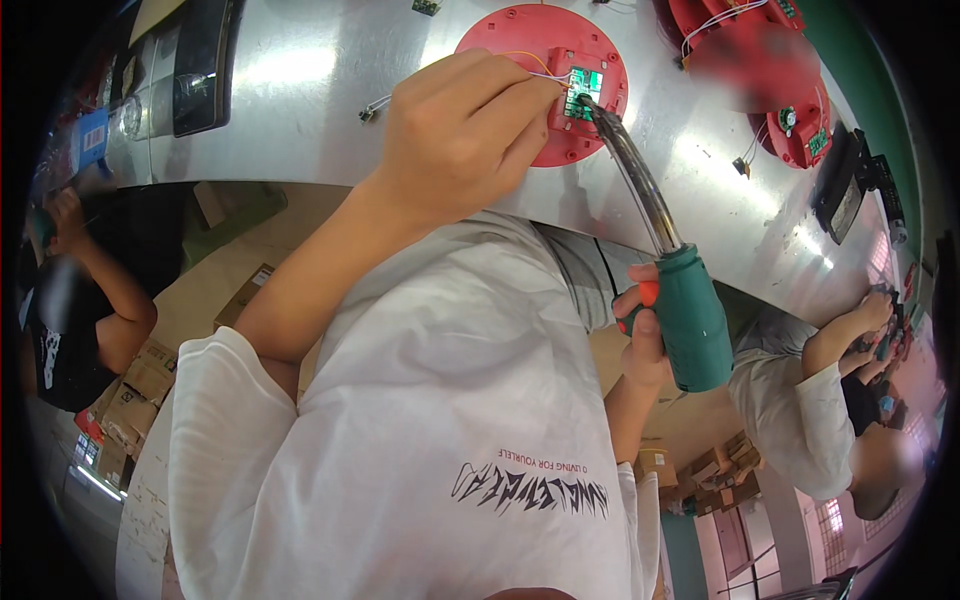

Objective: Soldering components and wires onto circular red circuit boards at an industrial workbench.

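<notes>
Bench, metal, near edge curving across in front of the worker. Red disc lies flat close to that near edge. On it, right of the disc's middle, sits a small green board in a raised red frame.

Left hand: over the disc's left half, back of the hand up, fingers curled. Finger and thumb together at the board's left side, clamped on a thin wire — the exact grip partly hidden by the knuckles.

Right hand: just off the bench's near edge, fingers closed round the green handle of a soldering iron. Its metal shaft slants over the near edge to the board; tip at the board's face — contact too small to tell.

Left of the disc, a small wired part. Toward the bench's left end, a dark tray, then a blue packet. Toward the right end, more red discs, partly blurred, and a black device near the edge.

One co-worker off to the left, another to the right.
</notes>
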`<action>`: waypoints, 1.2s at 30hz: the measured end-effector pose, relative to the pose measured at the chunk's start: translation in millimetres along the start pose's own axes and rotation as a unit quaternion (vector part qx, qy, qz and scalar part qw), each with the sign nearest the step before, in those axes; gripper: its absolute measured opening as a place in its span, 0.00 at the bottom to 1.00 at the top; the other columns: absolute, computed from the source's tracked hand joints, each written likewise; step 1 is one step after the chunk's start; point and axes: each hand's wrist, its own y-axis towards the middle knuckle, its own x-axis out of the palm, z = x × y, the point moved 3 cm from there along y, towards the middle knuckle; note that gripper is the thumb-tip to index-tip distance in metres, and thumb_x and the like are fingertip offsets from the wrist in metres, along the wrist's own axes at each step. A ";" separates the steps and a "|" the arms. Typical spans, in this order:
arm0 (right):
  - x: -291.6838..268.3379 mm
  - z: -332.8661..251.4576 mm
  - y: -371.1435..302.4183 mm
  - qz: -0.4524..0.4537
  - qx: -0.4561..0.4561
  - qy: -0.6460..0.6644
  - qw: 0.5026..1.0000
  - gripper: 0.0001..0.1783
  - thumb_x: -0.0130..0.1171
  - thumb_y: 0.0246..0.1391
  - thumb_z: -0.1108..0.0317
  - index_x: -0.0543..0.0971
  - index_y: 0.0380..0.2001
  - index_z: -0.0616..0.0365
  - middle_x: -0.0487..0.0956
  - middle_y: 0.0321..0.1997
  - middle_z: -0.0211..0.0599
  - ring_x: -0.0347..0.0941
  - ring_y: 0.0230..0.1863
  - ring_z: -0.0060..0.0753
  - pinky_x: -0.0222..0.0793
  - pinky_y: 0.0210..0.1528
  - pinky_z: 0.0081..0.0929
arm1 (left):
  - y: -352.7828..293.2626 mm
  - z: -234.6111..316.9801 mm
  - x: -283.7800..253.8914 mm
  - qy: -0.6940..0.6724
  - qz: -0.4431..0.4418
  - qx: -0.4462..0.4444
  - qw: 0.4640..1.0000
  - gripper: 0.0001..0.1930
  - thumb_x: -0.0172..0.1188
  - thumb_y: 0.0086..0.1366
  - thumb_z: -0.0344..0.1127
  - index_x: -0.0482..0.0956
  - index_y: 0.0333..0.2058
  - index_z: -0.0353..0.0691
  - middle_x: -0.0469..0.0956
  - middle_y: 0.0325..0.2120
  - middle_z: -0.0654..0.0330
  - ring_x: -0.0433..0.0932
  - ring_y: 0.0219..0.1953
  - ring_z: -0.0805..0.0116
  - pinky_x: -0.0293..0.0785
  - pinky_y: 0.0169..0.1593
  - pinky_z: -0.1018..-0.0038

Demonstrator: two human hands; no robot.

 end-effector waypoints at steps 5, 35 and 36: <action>-16.9 -7.7 16.3 -0.028 -0.085 -0.062 0.994 0.26 0.60 0.59 0.58 0.74 0.48 0.75 0.81 0.35 0.47 0.71 0.19 0.26 0.66 0.22 0.22 | 7.3 10.4 0.7 0.000 -0.014 0.004 1.000 0.09 0.66 0.48 0.25 0.82 0.31 0.37 0.79 0.27 0.59 0.80 0.29 0.60 0.76 0.30 0.69; 7.4 -11.2 -6.8 0.021 -0.172 -0.059 0.983 0.22 0.55 0.57 0.74 0.72 0.53 0.76 0.81 0.40 0.54 0.72 0.20 0.26 0.66 0.22 0.20 | -3.5 6.0 11.2 0.029 -0.007 0.051 0.998 0.08 0.64 0.53 0.23 0.82 0.34 0.36 0.79 0.27 0.58 0.78 0.27 0.59 0.75 0.30 0.68; 8.1 -13.6 -5.7 0.021 -0.171 -0.069 0.983 0.22 0.55 0.57 0.73 0.72 0.53 0.76 0.81 0.39 0.54 0.72 0.19 0.27 0.66 0.22 0.20 | -3.9 6.4 10.4 0.035 0.005 0.062 0.997 0.08 0.63 0.52 0.24 0.81 0.33 0.37 0.79 0.27 0.58 0.77 0.26 0.59 0.75 0.29 0.68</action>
